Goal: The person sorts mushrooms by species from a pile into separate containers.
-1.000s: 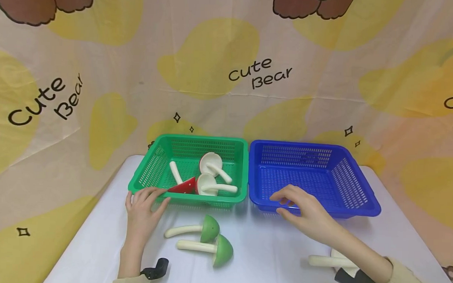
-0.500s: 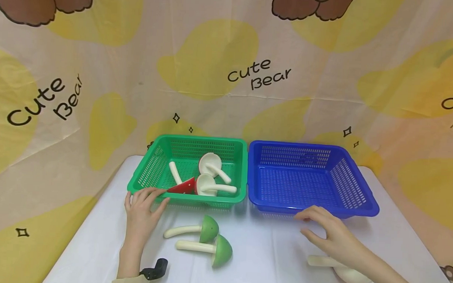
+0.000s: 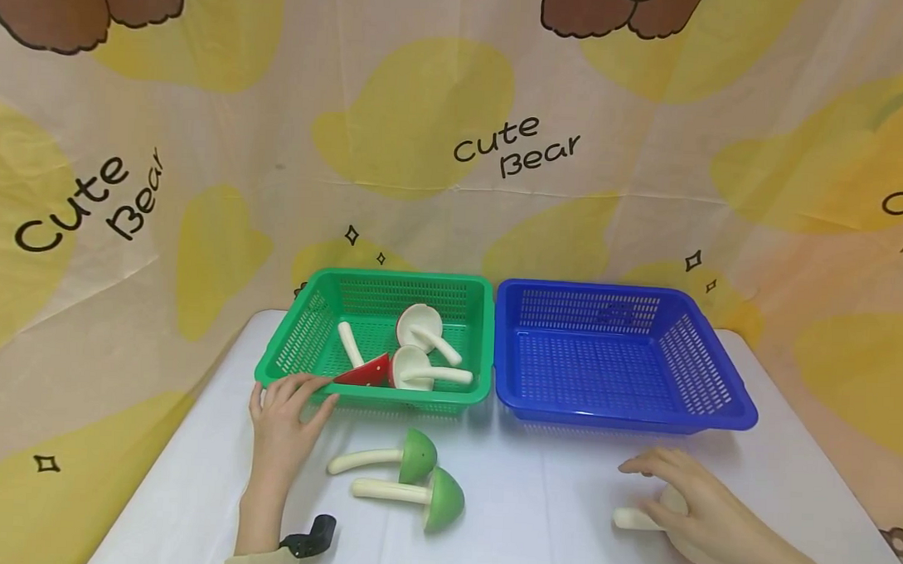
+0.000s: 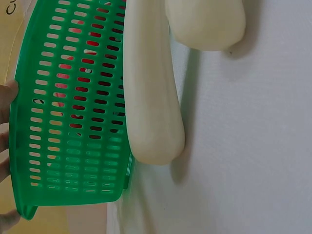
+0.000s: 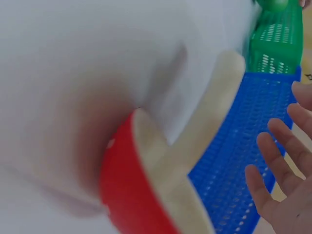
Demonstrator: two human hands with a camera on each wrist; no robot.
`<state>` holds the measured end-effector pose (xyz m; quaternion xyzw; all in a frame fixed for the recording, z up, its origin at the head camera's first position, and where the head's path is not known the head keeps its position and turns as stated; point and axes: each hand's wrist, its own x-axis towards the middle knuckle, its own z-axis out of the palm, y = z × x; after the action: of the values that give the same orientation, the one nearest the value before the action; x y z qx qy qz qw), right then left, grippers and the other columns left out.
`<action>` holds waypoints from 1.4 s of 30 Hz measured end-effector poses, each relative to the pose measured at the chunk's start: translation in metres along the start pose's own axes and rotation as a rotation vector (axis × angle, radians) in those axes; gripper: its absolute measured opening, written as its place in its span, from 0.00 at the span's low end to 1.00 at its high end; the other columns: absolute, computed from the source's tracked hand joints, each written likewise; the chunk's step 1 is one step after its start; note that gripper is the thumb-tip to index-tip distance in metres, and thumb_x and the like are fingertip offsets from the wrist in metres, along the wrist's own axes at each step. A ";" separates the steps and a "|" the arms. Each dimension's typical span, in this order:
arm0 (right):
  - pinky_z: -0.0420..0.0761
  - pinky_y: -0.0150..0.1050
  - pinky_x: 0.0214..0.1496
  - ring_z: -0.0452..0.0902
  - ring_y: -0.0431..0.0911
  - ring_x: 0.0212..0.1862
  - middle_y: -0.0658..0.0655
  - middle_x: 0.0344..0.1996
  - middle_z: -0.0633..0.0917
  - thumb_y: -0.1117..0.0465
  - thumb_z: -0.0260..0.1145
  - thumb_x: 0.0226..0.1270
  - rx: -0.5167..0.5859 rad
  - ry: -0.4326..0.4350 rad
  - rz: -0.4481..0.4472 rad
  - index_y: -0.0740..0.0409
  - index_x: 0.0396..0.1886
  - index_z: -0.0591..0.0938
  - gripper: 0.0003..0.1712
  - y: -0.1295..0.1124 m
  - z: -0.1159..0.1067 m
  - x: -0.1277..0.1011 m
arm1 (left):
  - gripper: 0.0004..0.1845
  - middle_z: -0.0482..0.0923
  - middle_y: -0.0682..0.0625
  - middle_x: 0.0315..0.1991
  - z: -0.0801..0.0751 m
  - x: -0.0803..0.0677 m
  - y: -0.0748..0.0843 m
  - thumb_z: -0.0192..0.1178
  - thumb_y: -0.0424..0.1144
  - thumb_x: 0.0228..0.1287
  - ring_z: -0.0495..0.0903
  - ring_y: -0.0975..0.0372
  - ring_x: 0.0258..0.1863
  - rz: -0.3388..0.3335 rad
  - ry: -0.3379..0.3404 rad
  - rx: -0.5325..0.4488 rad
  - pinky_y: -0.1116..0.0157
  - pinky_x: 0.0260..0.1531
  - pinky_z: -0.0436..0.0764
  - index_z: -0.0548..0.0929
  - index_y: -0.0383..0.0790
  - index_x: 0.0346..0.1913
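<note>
My left hand rests its fingers on the front-left rim of the green basket; the left wrist view shows fingertips at the rim beside the slotted wall. Just over a toy mushroom at the front right is my right hand, fingers spread, partly hiding it in the head view. The right wrist view shows that mushroom's red cap and pale stem, with the hand apart from it. Inside the green basket lie red-capped mushrooms, two with white undersides up.
A blue basket stands right of the green one. Two green-capped mushrooms lie on the white table before the green basket, their stems large in the left wrist view. A patterned cloth hangs behind.
My right hand has moved from over the blue basket's front rim toward me and right, down to the mushroom at the front right. My left hand has stayed at the green rim.
</note>
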<state>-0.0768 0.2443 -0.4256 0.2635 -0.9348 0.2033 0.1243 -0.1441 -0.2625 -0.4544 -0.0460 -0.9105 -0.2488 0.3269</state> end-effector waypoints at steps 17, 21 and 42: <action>0.62 0.29 0.51 0.73 0.33 0.43 0.26 0.39 0.77 0.59 0.77 0.43 -0.212 -0.072 -0.063 0.30 0.44 0.80 0.28 0.022 0.018 -0.033 | 0.15 0.81 0.44 0.44 0.000 0.000 0.001 0.72 0.38 0.52 0.71 0.48 0.53 -0.002 0.000 -0.003 0.33 0.66 0.48 0.85 0.44 0.44; 0.61 0.26 0.51 0.72 0.31 0.42 0.24 0.37 0.76 0.61 0.76 0.43 -0.215 -0.069 -0.050 0.29 0.44 0.81 0.28 0.023 0.021 -0.036 | 0.15 0.81 0.44 0.44 0.000 0.000 0.001 0.72 0.39 0.52 0.71 0.48 0.53 -0.002 0.000 -0.002 0.32 0.66 0.48 0.85 0.43 0.44; 0.71 0.26 0.44 0.67 0.25 0.41 0.23 0.37 0.74 0.61 0.74 0.53 -0.140 -0.106 -0.133 0.24 0.49 0.76 0.30 0.009 0.012 -0.017 | 0.15 0.81 0.44 0.44 0.000 0.000 0.000 0.72 0.38 0.52 0.71 0.48 0.53 0.006 0.003 -0.009 0.32 0.66 0.48 0.85 0.44 0.44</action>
<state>-0.0687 0.2538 -0.4447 0.3259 -0.9324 0.1147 0.1058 -0.1440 -0.2625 -0.4544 -0.0498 -0.9088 -0.2520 0.3288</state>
